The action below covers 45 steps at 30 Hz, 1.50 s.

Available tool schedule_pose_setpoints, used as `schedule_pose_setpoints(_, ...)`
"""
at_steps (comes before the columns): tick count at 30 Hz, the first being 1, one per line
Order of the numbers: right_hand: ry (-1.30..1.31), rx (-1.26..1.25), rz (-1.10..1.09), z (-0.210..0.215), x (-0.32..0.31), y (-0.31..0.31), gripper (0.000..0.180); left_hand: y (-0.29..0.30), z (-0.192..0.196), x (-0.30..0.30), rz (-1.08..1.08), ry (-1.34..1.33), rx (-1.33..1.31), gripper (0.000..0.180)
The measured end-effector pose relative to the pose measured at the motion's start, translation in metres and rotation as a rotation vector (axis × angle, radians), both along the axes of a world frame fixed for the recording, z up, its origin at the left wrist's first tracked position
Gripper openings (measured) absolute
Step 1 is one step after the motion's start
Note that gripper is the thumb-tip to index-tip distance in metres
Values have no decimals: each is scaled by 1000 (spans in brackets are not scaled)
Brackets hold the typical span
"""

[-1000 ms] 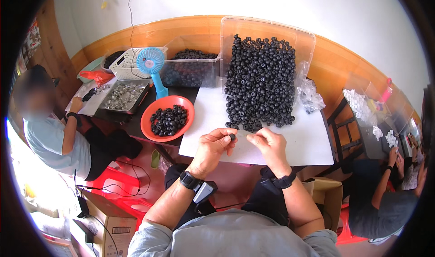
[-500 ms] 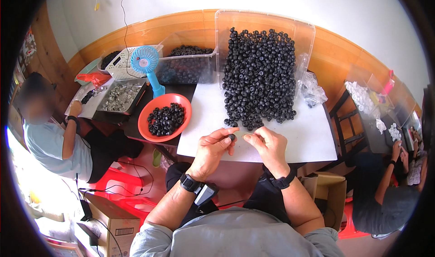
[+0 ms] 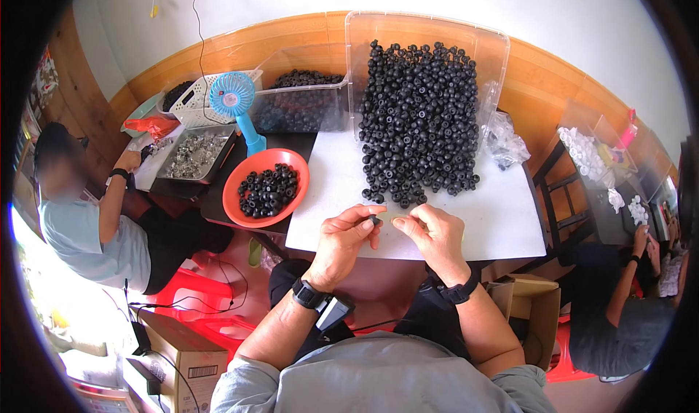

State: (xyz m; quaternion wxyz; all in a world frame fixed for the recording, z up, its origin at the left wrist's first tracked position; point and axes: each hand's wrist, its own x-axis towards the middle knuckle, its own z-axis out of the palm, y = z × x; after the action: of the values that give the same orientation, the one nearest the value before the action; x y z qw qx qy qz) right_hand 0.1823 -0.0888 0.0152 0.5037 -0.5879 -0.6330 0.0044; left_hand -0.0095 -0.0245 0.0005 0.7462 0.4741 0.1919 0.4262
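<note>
My left hand (image 3: 339, 244) pinches a small black round plastic part (image 3: 375, 221) between thumb and fingers, above the near edge of the white table sheet. Facing it, my right hand (image 3: 435, 240) has its thumb and index finger pressed together. Whatever sits between those fingertips is too small to make out. The two hands are a short gap apart. Just beyond them spreads a big heap of black round parts with holes (image 3: 422, 122), spilling from a clear plastic bin (image 3: 499, 56) onto the white sheet (image 3: 320, 195).
Left of the sheet stands an orange bowl (image 3: 303, 184) of black parts, with a blue fan (image 3: 251, 133) behind it. A metal tray (image 3: 218, 167) holds small shiny pieces. Co-workers sit at left (image 3: 95, 231) and right (image 3: 619, 318). A clear plastic bag (image 3: 506, 140) lies beside the bin.
The black part in my left hand has tilted slightly; both hands stay almost in place. At left, the co-worker's hand has shifted a little farther over the table.
</note>
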Motion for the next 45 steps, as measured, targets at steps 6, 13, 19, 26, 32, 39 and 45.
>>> schedule_pose_setpoints(6, -80, 34, 18, -1, 2, 0, 34, 1, 1, -1, -9, 21, 2, 25)
schedule_pose_setpoints(13, -34, 60, 127, -1, 4, -4, 35, -4, 10, 1, 8, 42, -31, 25)
schedule_pose_setpoints(19, -18, 65, -28, -3, 0, 0, 34, -1, 2, -1, -17, 12, 8, 29)
schedule_pose_setpoints(26, -45, 62, -32, -4, 1, 1, 34, 1, 1, 0, -21, -10, 22, 28)
schedule_pose_setpoints(32, -66, 66, 21, -3, 0, 0, 32, -1, 3, -2, -1, 6, 2, 25)
schedule_pose_setpoints(39, -64, 99, 20, -3, 2, -4, 29, -1, 14, -9, 178, 123, 59, 24)
schedule_pose_setpoints(45, -61, 129, 27, -7, 3, -4, 31, 60, 47, -86, 721, 724, 731, 24)
